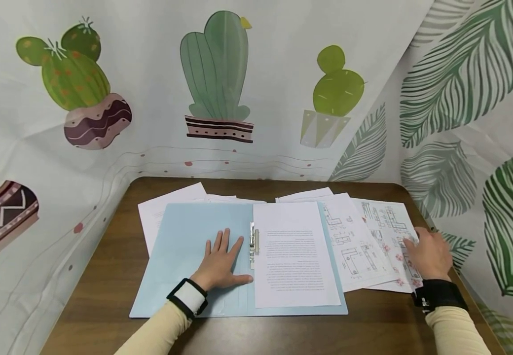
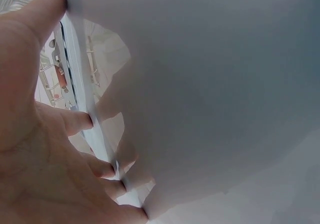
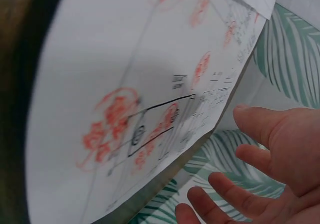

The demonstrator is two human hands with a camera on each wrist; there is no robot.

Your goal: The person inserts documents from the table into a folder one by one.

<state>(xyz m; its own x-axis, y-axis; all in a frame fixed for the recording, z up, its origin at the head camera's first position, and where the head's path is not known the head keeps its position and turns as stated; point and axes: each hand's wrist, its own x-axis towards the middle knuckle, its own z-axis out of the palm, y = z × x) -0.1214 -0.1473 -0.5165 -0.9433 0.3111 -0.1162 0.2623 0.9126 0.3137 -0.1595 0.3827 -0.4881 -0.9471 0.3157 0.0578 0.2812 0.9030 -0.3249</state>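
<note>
Remotely, I watch a left hand (image 1: pixel 221 264) spread on the central light-blue plastic folder (image 1: pixel 185 231), a right hand (image 1: pixel 431 254), fingers parted, at a red-marked white paper sheet (image 1: pixel 391 236) near the brown wooden desk's (image 1: pixel 92 296) right edge, likely floppy, best pinched at its margin.

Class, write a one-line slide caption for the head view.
Left hand spread on an open blue folder, right hand at the drawing sheets on a brown table.
</note>
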